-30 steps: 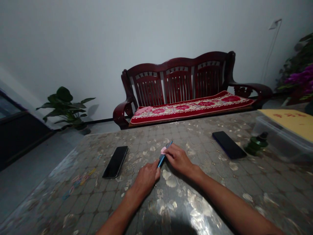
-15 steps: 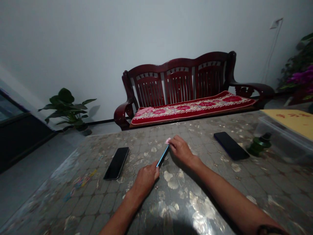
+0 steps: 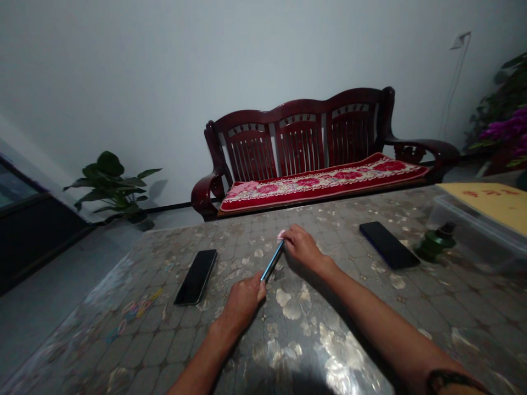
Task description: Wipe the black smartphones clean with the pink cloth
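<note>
A slim blue pencil-like stick slants up and to the right between my two hands, above the patterned tabletop. Its near end is inside my left hand, whose fingers are closed round it. At the far end, my right hand is closed in a pinch. A small pale-pink piece sticks out beyond those right fingertips. Whether the pink piece is part of the stick or a separate scrap, I cannot tell. My fingers hide both ends of the stick.
A dark phone lies left of my hands, near loose coloured bands. To the right are a second phone, a green bottle and a clear plastic box under a yellow sheet. A wooden bench stands behind the table.
Both hands keep their grips and have barely moved, with the stick shifted very slightly left in view. The camera's view has shifted slightly too.
</note>
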Action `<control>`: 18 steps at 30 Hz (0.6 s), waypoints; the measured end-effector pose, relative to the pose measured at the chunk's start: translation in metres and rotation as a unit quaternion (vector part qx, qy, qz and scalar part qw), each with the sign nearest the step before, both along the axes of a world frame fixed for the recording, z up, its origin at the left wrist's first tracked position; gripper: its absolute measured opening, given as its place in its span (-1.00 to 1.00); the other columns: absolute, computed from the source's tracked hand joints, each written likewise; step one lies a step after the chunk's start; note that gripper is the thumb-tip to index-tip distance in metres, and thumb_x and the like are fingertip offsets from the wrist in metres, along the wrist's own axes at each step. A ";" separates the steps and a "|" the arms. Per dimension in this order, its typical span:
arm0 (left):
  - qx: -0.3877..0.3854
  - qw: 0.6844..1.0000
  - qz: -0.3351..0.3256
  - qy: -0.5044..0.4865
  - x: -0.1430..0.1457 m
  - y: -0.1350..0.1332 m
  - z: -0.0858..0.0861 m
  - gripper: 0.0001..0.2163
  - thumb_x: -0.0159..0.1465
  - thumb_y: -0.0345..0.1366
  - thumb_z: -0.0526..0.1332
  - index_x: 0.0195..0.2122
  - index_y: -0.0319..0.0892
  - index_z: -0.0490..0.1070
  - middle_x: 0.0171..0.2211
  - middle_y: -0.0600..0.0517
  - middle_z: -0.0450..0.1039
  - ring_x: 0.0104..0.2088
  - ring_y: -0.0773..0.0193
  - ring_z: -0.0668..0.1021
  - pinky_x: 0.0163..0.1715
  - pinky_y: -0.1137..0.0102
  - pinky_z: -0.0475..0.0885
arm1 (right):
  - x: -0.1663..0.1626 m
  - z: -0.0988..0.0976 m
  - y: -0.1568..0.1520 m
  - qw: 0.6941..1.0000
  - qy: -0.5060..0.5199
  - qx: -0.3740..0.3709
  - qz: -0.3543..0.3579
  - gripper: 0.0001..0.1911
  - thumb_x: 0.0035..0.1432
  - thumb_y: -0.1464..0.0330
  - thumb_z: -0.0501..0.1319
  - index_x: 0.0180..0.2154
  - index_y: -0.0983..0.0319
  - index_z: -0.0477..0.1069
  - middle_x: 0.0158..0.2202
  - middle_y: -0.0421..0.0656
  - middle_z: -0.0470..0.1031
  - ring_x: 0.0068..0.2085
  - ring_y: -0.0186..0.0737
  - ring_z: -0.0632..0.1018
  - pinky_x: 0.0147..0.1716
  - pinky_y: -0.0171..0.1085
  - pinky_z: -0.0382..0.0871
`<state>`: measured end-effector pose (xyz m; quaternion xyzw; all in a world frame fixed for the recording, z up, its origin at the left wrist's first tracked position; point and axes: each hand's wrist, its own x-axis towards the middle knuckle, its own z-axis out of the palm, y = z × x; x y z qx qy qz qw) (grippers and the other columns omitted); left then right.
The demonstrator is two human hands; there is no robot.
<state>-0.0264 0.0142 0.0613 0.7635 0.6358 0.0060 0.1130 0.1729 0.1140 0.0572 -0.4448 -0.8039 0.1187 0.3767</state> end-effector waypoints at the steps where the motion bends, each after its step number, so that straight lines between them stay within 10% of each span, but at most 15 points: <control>1: -0.002 1.000 0.003 0.002 0.000 0.000 0.001 -0.70 0.44 -0.36 -0.02 0.06 -0.15 0.45 -0.18 -0.09 0.63 -0.15 0.13 0.66 -0.18 0.40 0.40 | 0.001 0.001 0.003 1.000 -0.002 -0.004 -0.009 -0.80 0.28 0.48 0.17 -0.22 0.21 0.57 -0.30 -0.12 0.44 -0.21 -0.20 0.43 -0.19 -0.30 0.31; 9: 0.003 1.000 0.015 0.016 -0.001 0.003 0.001 -0.72 0.42 -0.40 -0.01 0.00 -0.18 0.46 -0.18 -0.12 0.62 -0.16 0.12 0.65 -0.17 0.38 0.39 | -0.007 -0.006 -0.012 0.994 -0.048 0.048 0.085 -0.75 0.23 0.54 0.16 -0.16 0.20 0.56 -0.27 -0.10 0.45 -0.19 -0.18 0.45 -0.20 -0.31 0.32; 18: 0.013 0.991 0.075 -0.113 -0.011 0.003 0.002 -0.71 0.45 -0.30 -0.06 -0.05 -0.16 0.45 -0.22 -0.10 0.62 -0.15 0.11 0.65 -0.18 0.37 0.39 | -0.001 -0.024 0.030 0.980 0.169 -0.098 -0.045 -0.81 0.19 0.42 0.24 -0.25 0.17 0.65 -0.27 -0.11 0.63 -0.18 -0.15 0.59 -0.10 -0.22 0.42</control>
